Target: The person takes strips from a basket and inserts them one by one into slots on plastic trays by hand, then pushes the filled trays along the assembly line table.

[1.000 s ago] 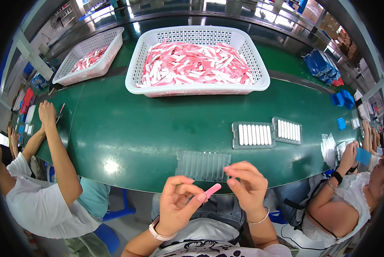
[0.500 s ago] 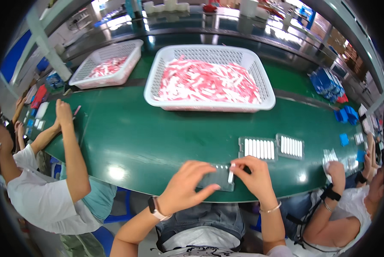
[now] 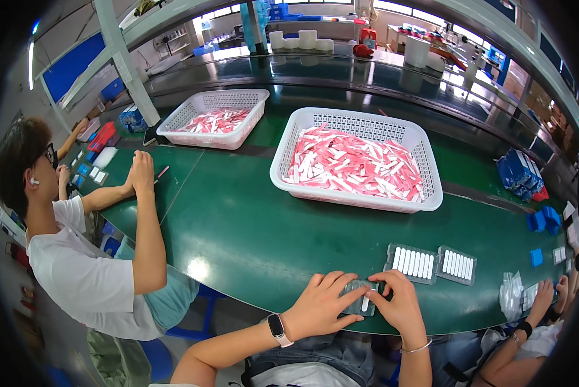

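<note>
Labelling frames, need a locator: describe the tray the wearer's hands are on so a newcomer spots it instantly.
Start at the big white basket of pink and white sticks mid-table, then come straight down to the near edge of the green table. The clear tray lies there between the left hand and right hand. Unlike the two full trays to its right, it shows only one white stick.

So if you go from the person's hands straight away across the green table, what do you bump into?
Left hand and right hand on a clear tray → bare green table → big white basket of pink and white sticks.
</note>
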Available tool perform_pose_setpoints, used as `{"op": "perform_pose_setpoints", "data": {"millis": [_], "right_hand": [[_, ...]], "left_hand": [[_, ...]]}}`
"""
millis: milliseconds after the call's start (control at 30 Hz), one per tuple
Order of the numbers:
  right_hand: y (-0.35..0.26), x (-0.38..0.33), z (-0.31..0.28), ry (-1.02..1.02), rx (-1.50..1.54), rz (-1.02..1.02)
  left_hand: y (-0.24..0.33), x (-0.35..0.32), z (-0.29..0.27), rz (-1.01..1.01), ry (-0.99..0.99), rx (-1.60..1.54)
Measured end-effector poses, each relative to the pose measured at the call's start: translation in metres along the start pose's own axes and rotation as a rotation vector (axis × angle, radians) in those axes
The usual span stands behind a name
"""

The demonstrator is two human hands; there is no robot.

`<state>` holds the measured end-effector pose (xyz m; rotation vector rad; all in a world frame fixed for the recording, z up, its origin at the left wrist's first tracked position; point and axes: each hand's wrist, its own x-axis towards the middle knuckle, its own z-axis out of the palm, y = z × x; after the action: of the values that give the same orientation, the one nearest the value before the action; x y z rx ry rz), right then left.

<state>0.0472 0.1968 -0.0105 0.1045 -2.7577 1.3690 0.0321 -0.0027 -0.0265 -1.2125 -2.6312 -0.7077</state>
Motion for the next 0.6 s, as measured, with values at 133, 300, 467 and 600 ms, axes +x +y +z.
{"op": "perform_pose_setpoints", "data": {"millis": [133,300,467,600], "right_hand": [[0.007,0.000,0.001,0.045,0.037,-0.087],[0.017,-0.008,0.002,0.061,0.102,-0.139],[0.016,-0.011,0.001,0.112,0.015,-0.116],[0.019,-0.013,0.003,0.118,0.013,-0.112]], "left_hand": [[0.003,0.006,-0.005,-0.009,-0.004,0.005],[-0.026,0.031,-0.040,0.004,-0.054,-0.388],[-0.062,0.111,-0.098,-0.024,0.168,-0.358],[-0.141,0.194,-0.102,0.027,0.176,-0.057]]}}
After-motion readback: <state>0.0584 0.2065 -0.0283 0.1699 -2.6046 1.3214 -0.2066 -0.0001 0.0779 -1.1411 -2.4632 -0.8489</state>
